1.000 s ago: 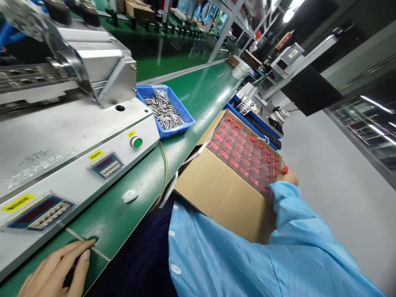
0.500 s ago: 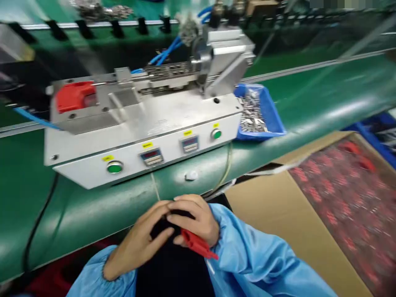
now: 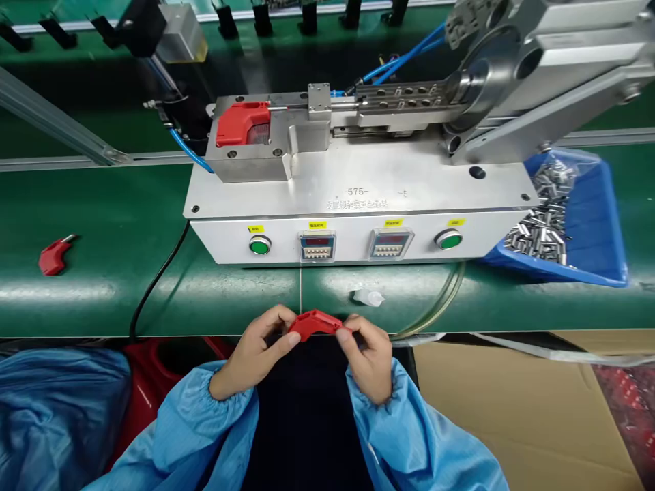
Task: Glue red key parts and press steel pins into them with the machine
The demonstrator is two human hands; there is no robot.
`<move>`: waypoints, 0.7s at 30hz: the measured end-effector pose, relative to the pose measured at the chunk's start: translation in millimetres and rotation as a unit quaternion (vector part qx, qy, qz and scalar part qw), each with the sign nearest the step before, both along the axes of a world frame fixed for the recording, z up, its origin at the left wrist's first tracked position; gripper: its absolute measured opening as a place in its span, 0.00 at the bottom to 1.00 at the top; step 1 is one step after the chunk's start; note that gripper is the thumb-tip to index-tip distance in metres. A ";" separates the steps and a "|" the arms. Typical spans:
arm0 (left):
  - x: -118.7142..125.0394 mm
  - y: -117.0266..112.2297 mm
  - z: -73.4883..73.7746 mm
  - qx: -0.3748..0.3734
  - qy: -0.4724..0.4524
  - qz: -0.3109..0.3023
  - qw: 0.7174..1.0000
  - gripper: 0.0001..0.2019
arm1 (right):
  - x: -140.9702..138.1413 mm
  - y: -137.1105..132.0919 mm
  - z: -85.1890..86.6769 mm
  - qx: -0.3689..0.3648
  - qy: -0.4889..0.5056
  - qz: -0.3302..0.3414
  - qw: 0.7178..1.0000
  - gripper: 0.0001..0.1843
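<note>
Between my two hands, just over the bench's front edge, is an angled red plastic handle [image 3: 316, 323]. My left hand [image 3: 263, 348] pinches its left end between thumb and fingers. The right end is gripped by my right hand [image 3: 367, 354], thumb and fingertips closed on it. Behind them stands a metal press machine [image 3: 332, 184] with two green buttons and two small displays on its front. Another red handle [image 3: 238, 123] sits in the machine's left fixture, a metal rod reaching its upper right side.
A third red handle [image 3: 54, 258] with a metal tip lies on the green bench at the left. A blue bin [image 3: 596, 225] of small metal cylinders stands at the right. A small white plastic piece [image 3: 368, 297] lies before the machine. A cardboard box [image 3: 506, 402] is at lower right.
My view has turned right and levelled. The red handle has moved from my right palm to between both hands' fingertips, and my hands have drawn apart.
</note>
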State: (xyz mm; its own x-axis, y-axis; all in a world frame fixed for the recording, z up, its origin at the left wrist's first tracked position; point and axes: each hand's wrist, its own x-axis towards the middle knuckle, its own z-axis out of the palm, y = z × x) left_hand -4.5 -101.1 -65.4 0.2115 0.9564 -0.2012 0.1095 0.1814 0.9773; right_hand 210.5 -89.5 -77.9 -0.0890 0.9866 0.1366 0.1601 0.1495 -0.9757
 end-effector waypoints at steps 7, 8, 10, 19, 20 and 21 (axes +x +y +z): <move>9.1 16.2 3.8 0.029 -0.010 -0.065 0.997 0.17 | 1.2 -1.0 9.0 0.020 -0.014 0.023 0.999 0.19; 10.7 17.8 2.3 0.035 -0.016 -0.057 0.998 0.18 | 2.3 -2.2 8.7 0.045 -0.019 0.001 0.999 0.17; 13.0 20.1 -2.0 0.034 -0.025 -0.018 0.999 0.19 | 8.1 -3.1 5.6 0.118 -0.017 -0.093 0.989 0.12; 22.7 22.8 -10.7 -0.017 -0.109 0.073 0.991 0.19 | 38.3 29.8 -4.3 0.077 -0.163 -0.097 0.979 0.12; 23.4 22.7 -10.6 -0.015 -0.112 0.071 0.991 0.19 | 36.9 30.7 -3.6 0.064 -0.139 -0.080 0.985 0.10; 23.8 22.5 -10.6 -0.012 -0.111 0.070 0.991 0.19 | 35.2 30.1 -2.6 0.047 -0.101 -0.069 0.991 0.09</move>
State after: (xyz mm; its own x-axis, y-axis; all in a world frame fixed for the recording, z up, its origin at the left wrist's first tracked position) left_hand 19.3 -78.6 -76.1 0.1190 0.9750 -0.1879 -0.1354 0.2034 0.9697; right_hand 245.7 -59.4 -80.5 0.0109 0.9749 0.2226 0.3770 0.2021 -0.9039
